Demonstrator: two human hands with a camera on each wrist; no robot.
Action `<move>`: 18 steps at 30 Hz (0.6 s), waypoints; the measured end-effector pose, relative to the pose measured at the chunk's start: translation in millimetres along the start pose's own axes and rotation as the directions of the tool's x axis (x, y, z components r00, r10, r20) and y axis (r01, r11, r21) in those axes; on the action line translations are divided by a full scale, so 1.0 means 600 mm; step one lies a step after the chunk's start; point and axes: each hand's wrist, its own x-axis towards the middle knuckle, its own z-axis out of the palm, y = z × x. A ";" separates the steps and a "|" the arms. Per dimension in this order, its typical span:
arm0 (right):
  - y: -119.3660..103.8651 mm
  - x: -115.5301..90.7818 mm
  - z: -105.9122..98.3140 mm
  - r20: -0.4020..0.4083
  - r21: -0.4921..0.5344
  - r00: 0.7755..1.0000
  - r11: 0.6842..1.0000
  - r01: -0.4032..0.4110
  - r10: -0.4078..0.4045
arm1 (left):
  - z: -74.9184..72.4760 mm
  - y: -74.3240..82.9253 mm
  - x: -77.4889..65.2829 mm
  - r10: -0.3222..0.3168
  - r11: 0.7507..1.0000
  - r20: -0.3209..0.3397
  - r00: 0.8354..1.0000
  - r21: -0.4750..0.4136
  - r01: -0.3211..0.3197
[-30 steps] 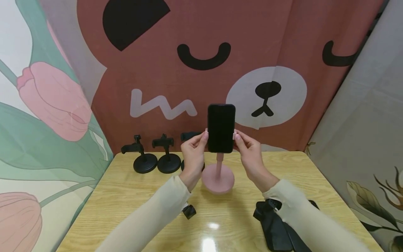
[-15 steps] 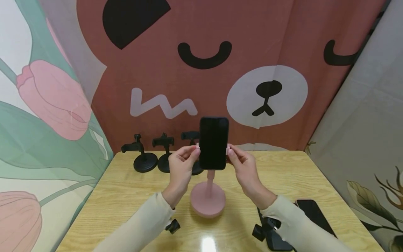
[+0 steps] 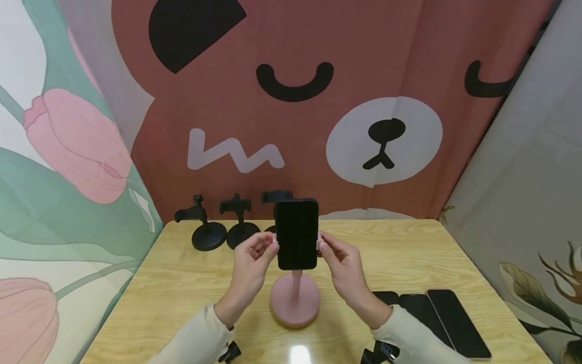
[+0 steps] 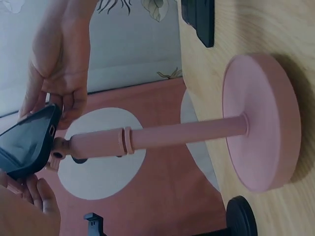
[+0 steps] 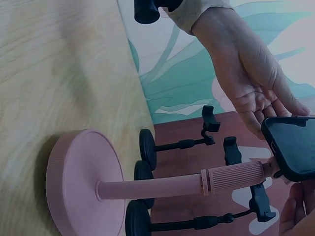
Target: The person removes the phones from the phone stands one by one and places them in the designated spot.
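Observation:
A black smartphone [image 3: 297,235] stands upright in the holder of a pink phone stand [image 3: 295,306], its dark screen toward me. My left hand [image 3: 250,263] pinches the pink clamp end at the phone's left edge between thumb and fingers. On the opposite edge, my right hand [image 3: 346,268] pinches the other clamp end the same way. The wrist views show the stand's pink post [image 4: 187,135] running from the phone down to its round base [image 5: 83,182]. Whether that base touches the table or hovers just over it, I cannot tell.
Black phone stands [image 3: 209,235] line the back left of the wooden table [image 3: 400,253]. More phones [image 3: 459,321] lie flat at the right, partly behind my right sleeve. A printed cloth [image 3: 227,111] hangs behind the table's far edge.
Both hands have brought the pink stand, with the phone in it, lower and closer to me and somewhat left. The grip on both sides of the holder stays the same.

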 end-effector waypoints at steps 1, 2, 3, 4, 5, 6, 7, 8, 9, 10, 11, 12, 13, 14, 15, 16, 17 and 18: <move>0.002 -0.003 0.001 -0.004 -0.004 1.000 1.000 0.003 -0.003 | -0.002 -0.002 -0.002 0.008 1.000 0.011 1.000 0.001 -0.008; 0.004 -0.006 0.002 -0.008 -0.003 1.000 1.000 0.006 -0.006 | -0.004 -0.005 -0.004 0.017 1.000 0.020 1.000 0.006 -0.017; 0.006 -0.009 0.004 -0.011 -0.002 1.000 1.000 0.006 -0.006 | -0.007 -0.008 -0.006 0.024 1.000 0.031 0.999 0.009 -0.024; 0.008 -0.012 0.006 -0.013 -0.005 1.000 1.000 0.003 -0.003 | -0.009 -0.010 -0.008 0.032 0.999 0.042 0.999 0.010 -0.033; 0.009 -0.014 0.007 -0.016 -0.004 1.000 1.000 0.004 -0.004 | -0.011 -0.012 -0.011 0.043 0.999 0.052 0.998 0.007 -0.044; 0.011 -0.016 0.008 -0.017 -0.001 1.000 1.000 0.008 -0.008 | -0.013 -0.014 -0.013 0.051 0.999 0.058 0.997 0.007 -0.051; 0.012 -0.017 0.009 -0.015 0.000 1.000 1.000 0.015 -0.015 | -0.015 -0.016 -0.015 0.057 0.998 0.064 0.996 0.008 -0.057; 0.013 -0.019 0.010 -0.013 0.000 1.000 1.000 0.023 -0.023 | -0.016 -0.017 -0.017 0.059 0.998 0.068 0.996 0.007 -0.059; 0.014 -0.019 0.011 -0.012 -0.003 0.999 1.000 0.031 -0.031 | -0.017 -0.019 -0.018 0.060 0.998 0.071 0.996 0.007 -0.060; 0.015 -0.020 0.011 -0.012 -0.004 0.999 0.999 0.037 -0.037 | -0.019 -0.020 -0.018 0.060 0.998 0.072 0.996 0.007 -0.061; 0.016 -0.021 0.012 -0.013 -0.004 0.999 0.999 0.042 -0.042 | -0.019 -0.021 -0.019 0.060 0.998 0.073 0.995 0.008 -0.061; 0.017 -0.021 0.013 -0.014 -0.005 0.999 0.999 0.045 -0.045 | -0.020 -0.022 -0.019 0.058 0.998 0.073 0.996 0.008 -0.058; 0.017 -0.021 0.013 -0.016 -0.008 0.999 0.999 0.049 -0.049 | -0.021 -0.022 -0.019 0.055 0.998 0.072 0.996 0.007 -0.056; 0.018 -0.022 0.014 -0.015 -0.007 0.999 0.999 0.053 -0.053 | -0.021 -0.023 -0.019 0.051 0.999 0.070 0.996 0.007 -0.052; 0.019 -0.022 0.015 -0.014 -0.002 0.998 0.998 0.056 -0.056 | -0.022 -0.024 -0.019 0.048 0.999 0.066 0.997 0.006 -0.048; 0.020 -0.021 0.015 -0.013 0.003 0.998 0.998 0.062 -0.062 | -0.022 -0.024 -0.020 0.044 0.999 0.064 0.997 0.004 -0.045; 0.020 -0.021 0.016 -0.012 0.008 0.998 0.998 0.069 -0.069 | -0.023 -0.025 -0.020 0.042 0.999 0.061 0.997 0.004 -0.043; 0.021 -0.021 0.017 -0.011 0.012 0.997 0.997 0.077 -0.076 | -0.024 -0.025 -0.020 0.041 0.999 0.059 0.997 0.004 -0.041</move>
